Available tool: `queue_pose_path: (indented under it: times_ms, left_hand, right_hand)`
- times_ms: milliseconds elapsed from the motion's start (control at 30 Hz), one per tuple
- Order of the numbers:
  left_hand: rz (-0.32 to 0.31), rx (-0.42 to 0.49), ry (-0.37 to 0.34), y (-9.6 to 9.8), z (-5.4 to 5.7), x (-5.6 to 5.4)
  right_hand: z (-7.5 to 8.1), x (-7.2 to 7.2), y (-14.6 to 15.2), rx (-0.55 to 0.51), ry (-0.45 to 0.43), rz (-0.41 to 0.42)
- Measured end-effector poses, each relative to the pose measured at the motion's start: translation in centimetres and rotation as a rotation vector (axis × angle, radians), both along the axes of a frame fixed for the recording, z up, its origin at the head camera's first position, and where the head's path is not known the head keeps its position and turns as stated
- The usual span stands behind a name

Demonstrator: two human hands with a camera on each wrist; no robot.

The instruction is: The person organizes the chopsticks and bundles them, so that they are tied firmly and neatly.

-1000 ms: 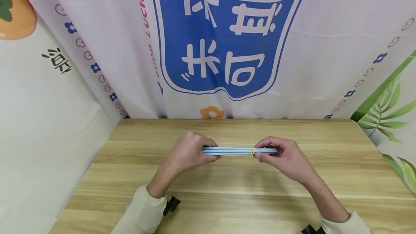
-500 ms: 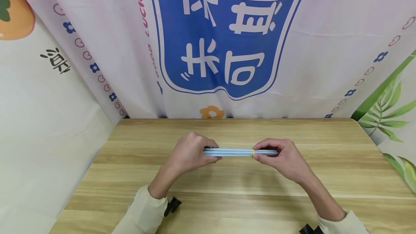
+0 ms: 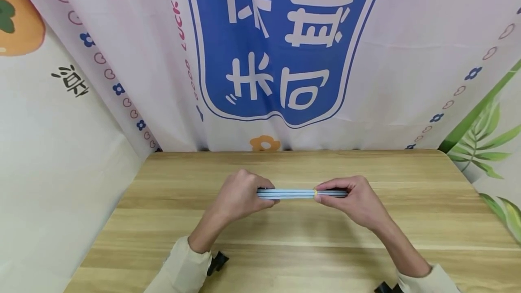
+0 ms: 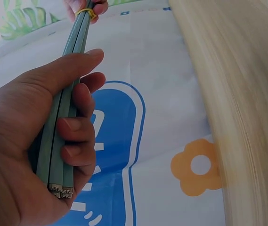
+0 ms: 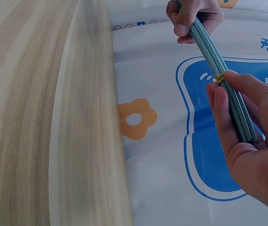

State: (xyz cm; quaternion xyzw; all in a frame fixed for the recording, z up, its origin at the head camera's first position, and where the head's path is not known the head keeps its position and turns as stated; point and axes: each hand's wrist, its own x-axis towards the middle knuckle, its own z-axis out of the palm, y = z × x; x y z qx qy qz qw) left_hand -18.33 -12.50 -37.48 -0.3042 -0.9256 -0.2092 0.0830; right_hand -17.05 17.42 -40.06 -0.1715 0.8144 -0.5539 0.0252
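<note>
A bundle of light blue chopsticks (image 3: 286,194) is held level above the table, crosswise in the head view. My left hand (image 3: 241,196) wraps its fingers round the left end; in the left wrist view the square chopstick ends (image 4: 60,190) show by the palm. A yellow rubber band (image 5: 220,78) circles the bundle right of its middle. At this band, my right hand (image 3: 362,200) pinches the bundle between thumb and fingertips. The right end of the chopsticks lies inside the right hand, partly hidden by its fingers in the head view.
The wood-grain table (image 3: 285,257) spreads below both hands. A printed white curtain (image 3: 386,103) with a blue panel hangs along its back edge. Pale cloth (image 3: 61,157) borders the left side, and leaf-patterned cloth (image 3: 488,157) the right.
The right fingertips have shifted slightly left onto the rubber band. Both hands and the chopsticks sit slightly lower in the head view, which has itself tilted a little.
</note>
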Motion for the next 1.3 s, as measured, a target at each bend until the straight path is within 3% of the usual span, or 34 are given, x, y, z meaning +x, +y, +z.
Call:
queue_pose_path:
  times_ms: [267,633,1033,1300]
  left_hand:
    - [0.023,-0.007,0.007,0.0,0.0,0.1]
    - [0.009,-0.005,0.015,0.0,-0.2,0.1]
    - [-0.006,-0.01,0.001,0.3,-0.4,0.3]
    - [0.013,0.003,-0.004,0.1,-0.1,0.2]
  right_hand:
    - [0.2,-0.2,-0.2,0.022,-0.019,-0.003]
    - [0.2,-0.2,-0.2,0.015,-0.039,-0.002]
    - [0.3,-0.3,-1.1,-0.006,-0.091,0.077]
    - [0.6,-0.1,-1.1,0.039,-0.019,0.063]
